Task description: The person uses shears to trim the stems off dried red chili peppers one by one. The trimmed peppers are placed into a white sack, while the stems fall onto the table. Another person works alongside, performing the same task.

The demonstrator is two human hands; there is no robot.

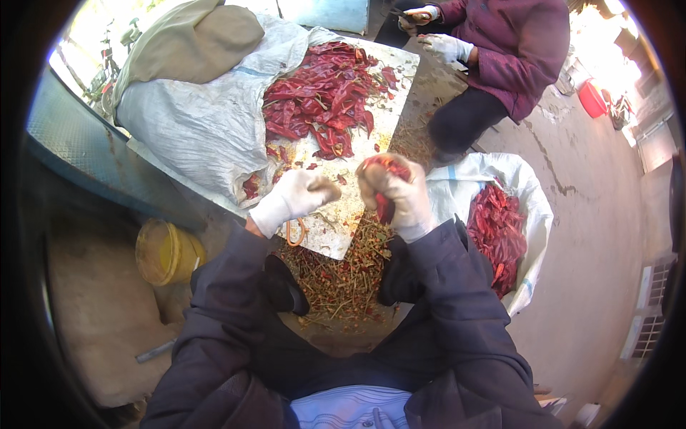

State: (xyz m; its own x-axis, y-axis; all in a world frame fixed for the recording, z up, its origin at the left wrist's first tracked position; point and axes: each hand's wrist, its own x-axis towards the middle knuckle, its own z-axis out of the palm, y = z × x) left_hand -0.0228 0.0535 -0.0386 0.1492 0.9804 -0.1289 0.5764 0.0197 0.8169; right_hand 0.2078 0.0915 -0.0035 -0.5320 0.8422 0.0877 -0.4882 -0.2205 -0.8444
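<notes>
My left hand (303,195), in a white glove with stained fingertips, is over the white board (335,244). Its fingers are curled, and whether anything small is between them is unclear. Close below that wrist, an orange handle loop (296,232), apparently of scissors, shows at the board's edge. My right hand (399,190), gloved too, is shut on dried red chili peppers (385,208), raised beside the board's right edge. A heap of dried red chilies (327,99) spreads on the board from the mouth of a white woven sack (198,134).
Chili stems and scraps (343,284) cover the floor between my feet. An open white sack (536,214) holding red chilies (497,241) stands right. A yellow bucket (169,252) is left. Across the board sits a co-worker (514,53) with gloved hands, one holding scissors (402,13).
</notes>
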